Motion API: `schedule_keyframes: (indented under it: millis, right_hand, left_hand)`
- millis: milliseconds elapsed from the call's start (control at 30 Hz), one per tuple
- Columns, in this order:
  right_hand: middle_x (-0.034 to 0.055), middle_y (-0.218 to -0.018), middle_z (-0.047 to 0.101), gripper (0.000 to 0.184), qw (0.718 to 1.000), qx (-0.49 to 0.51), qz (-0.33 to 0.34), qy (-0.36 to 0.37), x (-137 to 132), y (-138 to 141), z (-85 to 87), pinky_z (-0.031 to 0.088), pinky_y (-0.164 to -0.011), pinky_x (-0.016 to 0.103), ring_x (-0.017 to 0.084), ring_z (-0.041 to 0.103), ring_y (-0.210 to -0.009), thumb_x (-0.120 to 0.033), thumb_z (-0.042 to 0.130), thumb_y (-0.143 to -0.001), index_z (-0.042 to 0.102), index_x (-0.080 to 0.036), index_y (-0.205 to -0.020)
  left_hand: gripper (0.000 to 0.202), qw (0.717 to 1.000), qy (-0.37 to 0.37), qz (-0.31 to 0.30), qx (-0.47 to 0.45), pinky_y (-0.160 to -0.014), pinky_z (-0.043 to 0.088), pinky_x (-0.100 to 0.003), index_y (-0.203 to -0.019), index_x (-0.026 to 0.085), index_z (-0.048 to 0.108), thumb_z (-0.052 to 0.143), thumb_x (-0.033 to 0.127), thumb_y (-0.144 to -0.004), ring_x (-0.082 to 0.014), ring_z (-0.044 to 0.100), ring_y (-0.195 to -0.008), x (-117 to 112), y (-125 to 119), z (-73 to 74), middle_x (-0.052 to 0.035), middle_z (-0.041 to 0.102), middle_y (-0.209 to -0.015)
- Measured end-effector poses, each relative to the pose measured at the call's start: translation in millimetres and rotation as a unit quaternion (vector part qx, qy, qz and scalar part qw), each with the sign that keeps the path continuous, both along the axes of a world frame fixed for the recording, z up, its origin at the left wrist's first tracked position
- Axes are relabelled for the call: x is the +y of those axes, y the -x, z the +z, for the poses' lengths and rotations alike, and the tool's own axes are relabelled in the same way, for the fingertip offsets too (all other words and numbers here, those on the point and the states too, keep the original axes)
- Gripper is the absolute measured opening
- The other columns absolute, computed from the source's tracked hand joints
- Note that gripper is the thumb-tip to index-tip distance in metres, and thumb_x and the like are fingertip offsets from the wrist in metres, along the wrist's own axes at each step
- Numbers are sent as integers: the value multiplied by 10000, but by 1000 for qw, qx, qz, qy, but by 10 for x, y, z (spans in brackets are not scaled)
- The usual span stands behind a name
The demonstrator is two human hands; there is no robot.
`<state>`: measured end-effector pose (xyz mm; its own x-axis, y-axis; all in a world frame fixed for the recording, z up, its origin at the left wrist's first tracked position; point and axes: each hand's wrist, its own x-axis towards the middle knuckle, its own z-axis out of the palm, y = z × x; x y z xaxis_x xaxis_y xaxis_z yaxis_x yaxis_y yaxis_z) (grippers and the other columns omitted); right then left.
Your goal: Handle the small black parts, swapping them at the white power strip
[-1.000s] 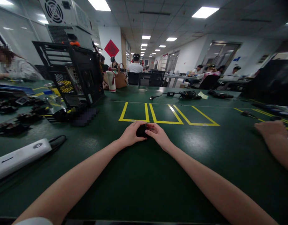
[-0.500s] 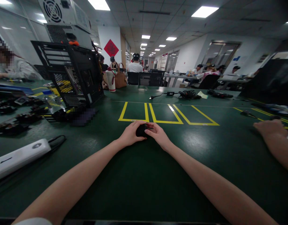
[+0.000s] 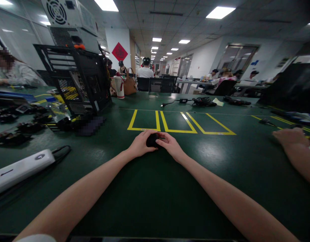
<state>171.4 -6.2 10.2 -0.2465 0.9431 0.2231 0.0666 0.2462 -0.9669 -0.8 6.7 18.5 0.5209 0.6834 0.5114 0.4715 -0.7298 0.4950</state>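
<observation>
- Both forearms come in from the bottom corners and angle up to meet just above the middle of the frame, so it's basically a big upside-down V over the green table (image 3: 155, 201).
- Left hand (image 3: 140, 144) is curled, fingers arched over the top and thumb along the lower side, kinda like a C opening right.
- Right hand (image 3: 171, 146) comes in from the other side, wrist fairly straight, thumb and fingers bunched near the left hand's fingertips.
- Grip-wise, both are on the same small black object (image 3: 152, 140): the left is wrapped round it, the right has a narrow pinch at its right edge.
- Can't really make out what that object is, tbh. It's dark and mostly covered by fingers, and I can't tell if its underside touches the table.
- The right hand's lower fingers are tucked out of sight, and both arms get cut off by the frame, with a bit of pale sleeve (image 3: 36, 238) at bottom left.
- Someone else's hand (image 3: 292, 138) pokes in at the right edge, arm cropped; whatever's by its fingers is hard to read.
- The object sits between the two palms, more inside the left one, right below the leftmost yellow tape outline (image 3: 144, 129) in the centre of the frame.
</observation>
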Motion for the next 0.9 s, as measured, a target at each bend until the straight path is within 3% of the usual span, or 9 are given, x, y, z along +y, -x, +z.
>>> schedule_keyframes:
  millis: [133,333,533,633,900]
  right_hand:
    - [36,-1051,550,307,1000,2,25,6,2,-4,-6,420,-888,375,176,535,-993,-246,594,-705,516,-211,-999]
    - [12,-983,558,219,999,22,6,-24,-7,17,-11,438,-868,353,160,551,-953,-249,598,-701,525,-213,-904]
    - [36,-1074,541,308,1000,-7,16,3,3,-10,-17,412,-900,393,179,526,-1011,-262,572,-724,510,-221,-1023]
    - [31,-1061,547,302,999,4,33,-3,-22,-10,0,429,-887,378,178,535,-1004,-240,594,-706,512,-216,-996]
    - [22,-1019,551,253,1000,4,-1,-29,-6,9,-18,437,-884,371,168,554,-971,-243,599,-703,517,-212,-940]
  left_hand:
    - [582,1000,2,-3,3,-908,393,-401,-1149,245,389,664,255,-636,-217,463,-1069,-6,6,7,-41,481,-1146]
    - [581,1000,4,0,8,-913,390,-406,-1155,248,387,660,267,-642,-216,460,-1073,-28,7,33,-39,478,-1152]
    - [582,1000,5,1,3,-918,389,-403,-1156,244,387,659,252,-642,-215,461,-1077,-25,-1,27,-40,481,-1151]
    - [574,1000,6,1,5,-912,392,-407,-1150,245,392,658,248,-642,-218,462,-1076,-28,3,31,-40,483,-1146]
    - [581,1000,12,3,8,-919,385,-413,-1153,246,389,660,253,-639,-222,458,-1080,-31,0,37,-41,479,-1153]
